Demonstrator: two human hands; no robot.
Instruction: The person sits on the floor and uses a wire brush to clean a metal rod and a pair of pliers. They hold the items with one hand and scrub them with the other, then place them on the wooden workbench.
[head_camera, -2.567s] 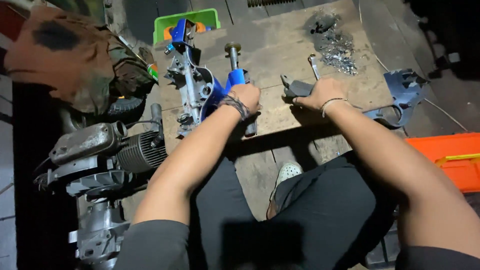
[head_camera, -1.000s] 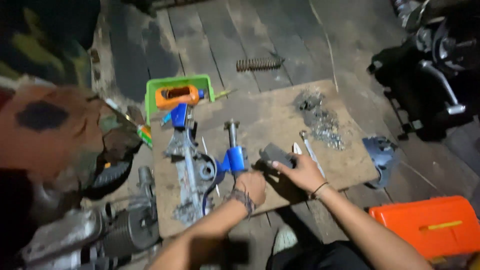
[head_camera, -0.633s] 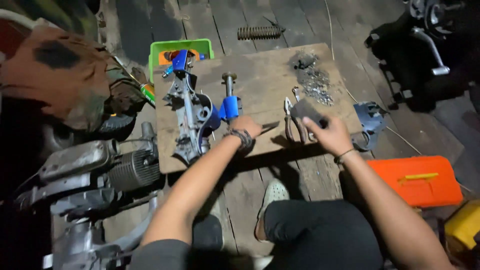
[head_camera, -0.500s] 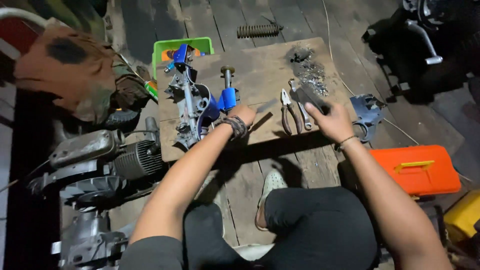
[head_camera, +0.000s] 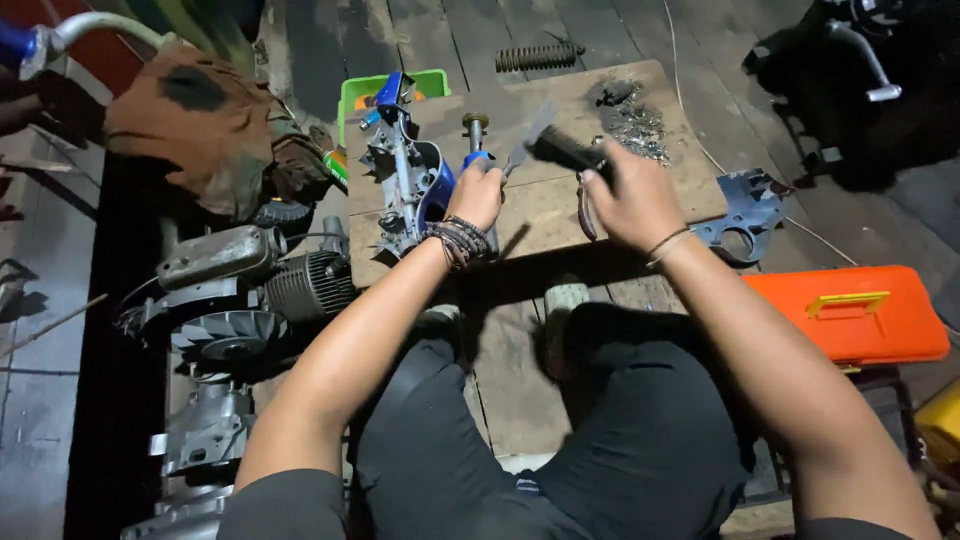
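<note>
I am closing my right hand around a dark tool, judged rigid and fairly light, while my left hand is gripping the blue-handled part.

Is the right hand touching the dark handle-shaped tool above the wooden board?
Touching. The head view shows the right hand with its fingers wrapped around the dark tool, no gap visible.
</note>
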